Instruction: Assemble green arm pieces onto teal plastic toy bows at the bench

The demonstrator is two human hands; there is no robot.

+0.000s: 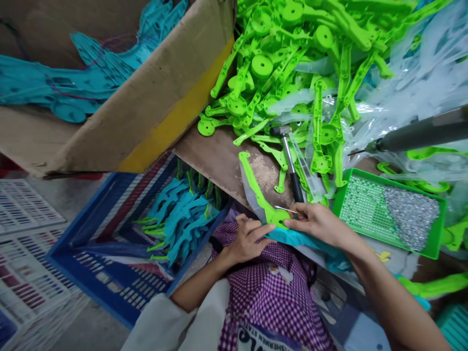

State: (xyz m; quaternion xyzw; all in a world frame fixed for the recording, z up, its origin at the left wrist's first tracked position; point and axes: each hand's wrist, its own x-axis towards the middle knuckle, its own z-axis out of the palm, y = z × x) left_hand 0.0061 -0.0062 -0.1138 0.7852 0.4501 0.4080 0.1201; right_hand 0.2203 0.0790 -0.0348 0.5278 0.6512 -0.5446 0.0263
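A lime-green plastic arm with a round end, backed by a translucent sheet-like piece, lies at the table edge in front of me. A teal plastic piece meets it at the round end. My left hand grips the joined pieces from the left, fingers bent and fingertips on the round end. From the right, my right hand pinches a thin metal rod above the round end, its thumb near the green plastic. A hammer with a black handle lies just beyond my right hand.
Loose green arms are heaped at the back. A green tray of small metal pieces stands right, below a hanging screwdriver. A cardboard box holds teal parts; a blue crate at left holds teal-and-green pieces.
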